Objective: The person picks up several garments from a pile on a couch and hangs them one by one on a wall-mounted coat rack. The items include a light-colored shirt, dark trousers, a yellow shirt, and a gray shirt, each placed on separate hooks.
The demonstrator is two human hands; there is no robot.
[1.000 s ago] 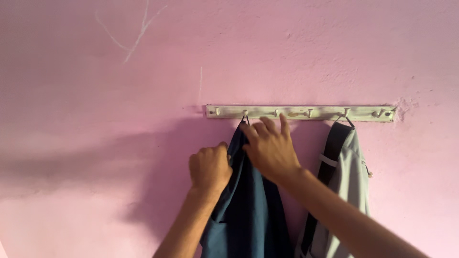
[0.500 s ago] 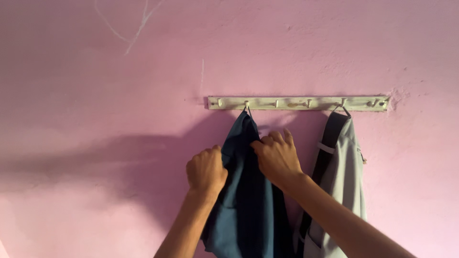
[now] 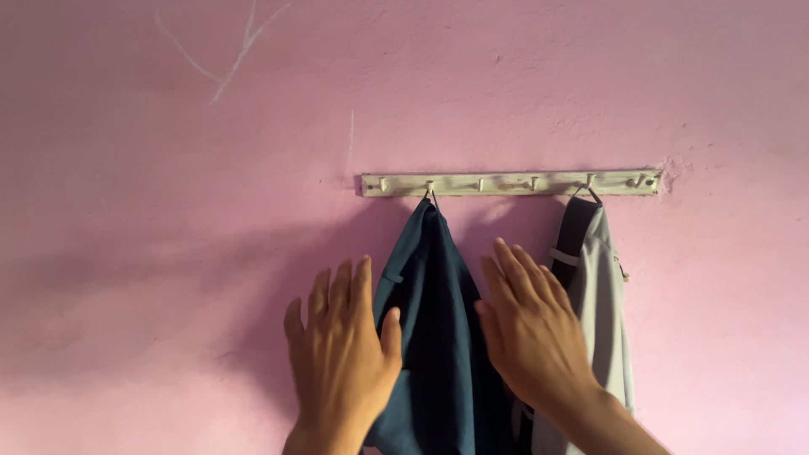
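Item: dark blue garment [image 3: 438, 337], hung from a small loop on the second peg from the left of a pale hook rail [image 3: 510, 183]. Hangs folded lengthwise, narrow at the peg, widening downward, lower part out of view at the bottom edge. Weight carried wholly by the peg; no support from either hand.

Item: grey garment with black strap [image 3: 594, 312], hung from a peg toward the right end of the same rail, just beside the blue one, lower edges close or touching behind the right hand; contact cannot be told.

Item: rail, fixed level to a pink plastered wall [image 3: 168, 211], several short pegs, most bare. Thin white scratch marks high on the wall at left.

Left hand [image 3: 345, 358]: raised, back toward the camera, fingers straight and spread upward, thumb lying against the left edge of the blue garment. Grip fully open, holding nothing.

Right hand [image 3: 531, 333]: raised likewise, fingers extended and angled up to the left, laid over the right edge of the blue garment and in front of the grey one. Grip fully open, nothing held; palm seemingly flat to the cloth, as if smoothing it, firm contact not certain.

Forearms rising from the near bottom edge, flanking the blue garment.
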